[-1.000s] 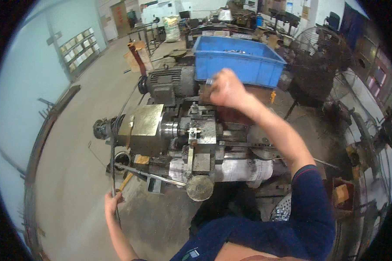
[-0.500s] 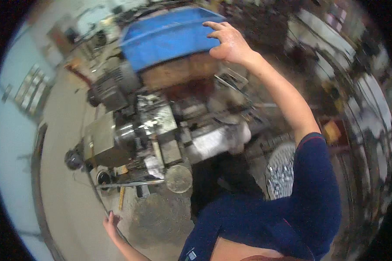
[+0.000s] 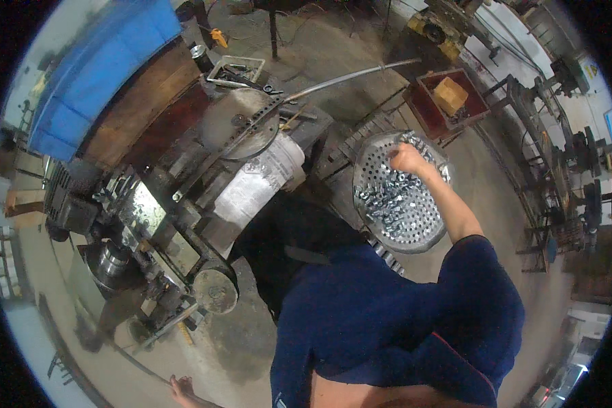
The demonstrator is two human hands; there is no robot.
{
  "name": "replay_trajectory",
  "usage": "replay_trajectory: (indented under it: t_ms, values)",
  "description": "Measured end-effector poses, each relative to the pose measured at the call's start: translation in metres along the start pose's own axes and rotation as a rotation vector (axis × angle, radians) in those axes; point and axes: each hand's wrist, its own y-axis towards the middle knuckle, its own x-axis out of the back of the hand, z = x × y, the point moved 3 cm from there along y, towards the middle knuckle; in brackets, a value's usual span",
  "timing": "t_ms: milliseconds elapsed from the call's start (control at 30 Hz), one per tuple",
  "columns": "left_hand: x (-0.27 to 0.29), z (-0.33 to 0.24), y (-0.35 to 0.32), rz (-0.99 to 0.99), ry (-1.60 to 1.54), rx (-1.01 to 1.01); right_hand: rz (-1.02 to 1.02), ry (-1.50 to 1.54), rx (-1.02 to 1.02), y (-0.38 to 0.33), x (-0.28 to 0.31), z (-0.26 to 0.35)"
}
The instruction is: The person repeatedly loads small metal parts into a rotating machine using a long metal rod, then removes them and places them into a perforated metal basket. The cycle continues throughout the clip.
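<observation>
My right hand (image 3: pixel 408 158) is closed, fingers pinched together, over the upper part of a round perforated metal seat (image 3: pixel 423 238). Whatever it pinches, if anything, is too small to make out. Small shiny metal parts (image 3: pixel 394 200) lie heaped on the seat below and around the hand. At the lower left, my left hand (image 3: pixel 181 389) is at a long thin dark rod (image 3: pixel 137 365) and appears closed around it, though its fingers show only in part. The rod runs up from there toward a machine with a shiny metal cylinder (image 3: pixel 113 260).
A large blue bin (image 3: pixel 109 75) stands at the upper left. Near it are a white tray of tools (image 3: pixel 234 70) and a round metal disc (image 3: pixel 238 122) with a long bar handle (image 3: pixel 350 75). A red-brown box (image 3: pixel 428 112) sits beyond the seat. White sacking (image 3: pixel 262 180) lies before me.
My view has swung to the right. My right hand has come down from beside the blue bin to the perforated seat, and its spread fingers have closed. My left hand stays at the rod.
</observation>
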Motion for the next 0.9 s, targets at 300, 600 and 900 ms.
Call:
replay_trajectory:
  t_ms: [300, 600, 900]
  values:
    - [0.015, 0.009, -0.004, -0.136, -0.007, 0.08, 0.053, -0.027, 0.391, -0.048, -0.042, 0.067]
    - [0.01, 0.007, -0.008, -0.001, -0.039, 0.008, 0.154, -0.013, 0.478, -0.056, -0.068, 0.08]
    - [0.044, 0.035, 0.023, -0.106, -0.07, 0.116, 0.109, -0.035, 0.307, -0.028, -0.08, 0.065]
